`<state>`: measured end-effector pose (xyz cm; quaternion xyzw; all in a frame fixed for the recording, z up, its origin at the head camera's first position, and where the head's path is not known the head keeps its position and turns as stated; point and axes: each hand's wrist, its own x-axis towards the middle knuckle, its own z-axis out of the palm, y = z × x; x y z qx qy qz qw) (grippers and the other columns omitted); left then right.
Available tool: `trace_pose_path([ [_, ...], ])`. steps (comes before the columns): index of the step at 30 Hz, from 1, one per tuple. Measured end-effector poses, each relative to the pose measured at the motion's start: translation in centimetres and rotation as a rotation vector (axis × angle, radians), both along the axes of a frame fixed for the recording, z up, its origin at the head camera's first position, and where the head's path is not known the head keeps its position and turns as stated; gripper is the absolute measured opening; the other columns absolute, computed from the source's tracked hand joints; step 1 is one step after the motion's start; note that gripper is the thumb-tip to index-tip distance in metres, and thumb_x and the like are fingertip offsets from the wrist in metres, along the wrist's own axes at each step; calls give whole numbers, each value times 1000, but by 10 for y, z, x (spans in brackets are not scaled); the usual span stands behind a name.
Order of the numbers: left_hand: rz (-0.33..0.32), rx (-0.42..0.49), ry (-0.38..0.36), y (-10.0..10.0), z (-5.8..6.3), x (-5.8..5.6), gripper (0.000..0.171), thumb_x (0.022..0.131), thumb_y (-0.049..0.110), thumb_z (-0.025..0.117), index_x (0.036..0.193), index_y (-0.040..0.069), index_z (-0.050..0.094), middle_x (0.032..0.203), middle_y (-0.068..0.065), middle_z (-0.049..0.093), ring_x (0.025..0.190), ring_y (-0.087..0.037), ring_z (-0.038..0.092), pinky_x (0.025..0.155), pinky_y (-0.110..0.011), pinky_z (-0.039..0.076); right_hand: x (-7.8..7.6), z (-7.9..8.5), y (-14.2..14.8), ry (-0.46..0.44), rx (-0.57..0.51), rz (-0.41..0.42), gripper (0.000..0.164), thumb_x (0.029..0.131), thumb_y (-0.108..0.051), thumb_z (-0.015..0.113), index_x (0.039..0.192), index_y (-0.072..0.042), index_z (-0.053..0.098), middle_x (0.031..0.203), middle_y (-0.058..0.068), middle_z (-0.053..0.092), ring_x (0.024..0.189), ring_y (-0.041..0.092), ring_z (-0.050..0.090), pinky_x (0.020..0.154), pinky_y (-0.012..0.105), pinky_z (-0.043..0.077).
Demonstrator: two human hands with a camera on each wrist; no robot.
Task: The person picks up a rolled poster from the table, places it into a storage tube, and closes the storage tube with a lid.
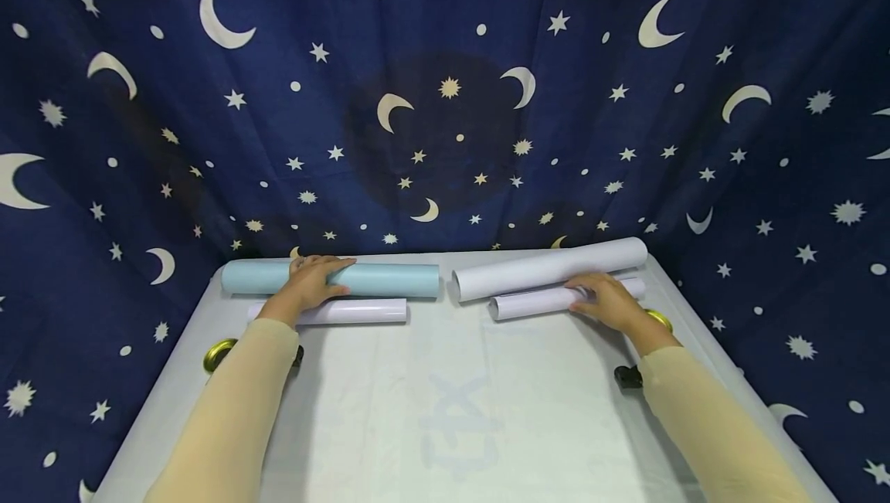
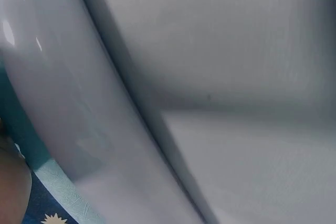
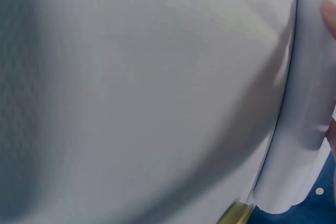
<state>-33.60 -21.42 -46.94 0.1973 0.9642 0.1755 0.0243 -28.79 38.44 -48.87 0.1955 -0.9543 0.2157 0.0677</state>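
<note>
My left hand (image 1: 313, 283) grips a light blue paper roll (image 1: 392, 280) at the far left of the table, fingers over its top and thumb on its near side. Just in front lies a thinner glossy white roll (image 1: 361, 311), partly hidden by the left wrist; in the left wrist view this white roll (image 2: 79, 93) fills the left side. My right hand (image 1: 608, 302) holds the thin white roll (image 1: 531, 302) on the right, fingers behind and thumb in front. Behind it lies a thicker white roll (image 1: 549, 267). The right wrist view shows the thin roll (image 3: 304, 103) with fingertips at its edge.
A gold ring-shaped object (image 1: 219, 354) stands beside the left forearm, another gold object (image 1: 659, 321) behind the right wrist. Black pieces show by the left wrist (image 1: 297, 357) and right wrist (image 1: 629, 377). A dark blue star-and-moon curtain (image 1: 445, 101) surrounds the white-covered table (image 1: 389, 410).
</note>
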Motion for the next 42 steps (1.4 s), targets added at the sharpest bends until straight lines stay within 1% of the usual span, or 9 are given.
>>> trace_pose_path([
  [3, -23, -3, -22, 2, 1, -1, 70, 91, 39, 73, 153, 21, 44, 152, -19, 44, 141, -44, 33, 113, -66, 13, 2, 2, -1, -12, 25, 0, 44, 82, -14, 83, 123, -6, 70, 130, 21, 62, 125, 42, 51, 107, 58, 35],
  [7, -29, -36, -44, 3, 1, -5, 72, 92, 41, 72, 154, 21, 41, 154, -19, 42, 142, -44, 32, 113, -65, 15, 3, 4, -2, -33, 31, -12, 44, 82, -16, 83, 124, -7, 70, 133, 22, 60, 127, 43, 48, 107, 61, 33],
  [13, -33, -51, -57, 3, 3, -8, 77, 89, 41, 76, 155, 22, 41, 154, -17, 43, 142, -41, 35, 112, -64, 18, 3, 3, -3, -1, 38, -4, 42, 81, -16, 84, 120, -7, 72, 127, 18, 65, 123, 41, 52, 106, 58, 35],
  [21, -48, -4, -45, 4, 7, -7, 74, 88, 37, 78, 152, 19, 46, 152, -14, 47, 141, -39, 38, 115, -61, 22, 3, 6, -3, 0, 49, -3, 39, 82, -17, 83, 119, -9, 72, 125, 15, 67, 122, 39, 52, 104, 60, 34],
  [24, -42, 0, -45, 4, 7, -8, 74, 88, 38, 77, 152, 20, 45, 152, -13, 46, 141, -40, 38, 115, -62, 23, 3, 7, -2, 3, 51, -6, 39, 81, -17, 84, 118, -11, 72, 124, 14, 67, 121, 39, 53, 104, 60, 34],
  [28, -31, 14, -53, 1, 10, -8, 74, 88, 40, 78, 152, 21, 46, 152, -11, 47, 140, -39, 40, 113, -61, 30, 4, 8, -4, 9, 55, -7, 39, 82, -18, 84, 118, -12, 72, 124, 14, 67, 120, 38, 54, 104, 58, 34],
  [33, -39, 17, -40, -3, 15, -3, 74, 86, 41, 79, 151, 21, 48, 149, -12, 50, 137, -39, 44, 110, -59, 35, 6, 12, -5, 15, 49, 4, 39, 81, -17, 84, 118, -13, 73, 124, 15, 66, 121, 38, 54, 104, 57, 34],
  [37, -23, 9, -13, -8, 21, 2, 74, 84, 42, 80, 149, 24, 51, 147, -14, 52, 136, -39, 44, 112, -59, 31, 9, 14, -6, 15, 54, 14, 38, 82, -18, 83, 118, -12, 72, 123, 15, 67, 120, 38, 55, 104, 57, 35],
  [42, -29, 41, 16, -13, 27, 7, 74, 83, 38, 83, 147, 20, 53, 145, -13, 54, 134, -38, 47, 116, -60, 21, 13, 21, -7, 15, 51, 9, 38, 83, -21, 83, 118, -13, 73, 122, 12, 68, 119, 37, 57, 103, 56, 37],
])
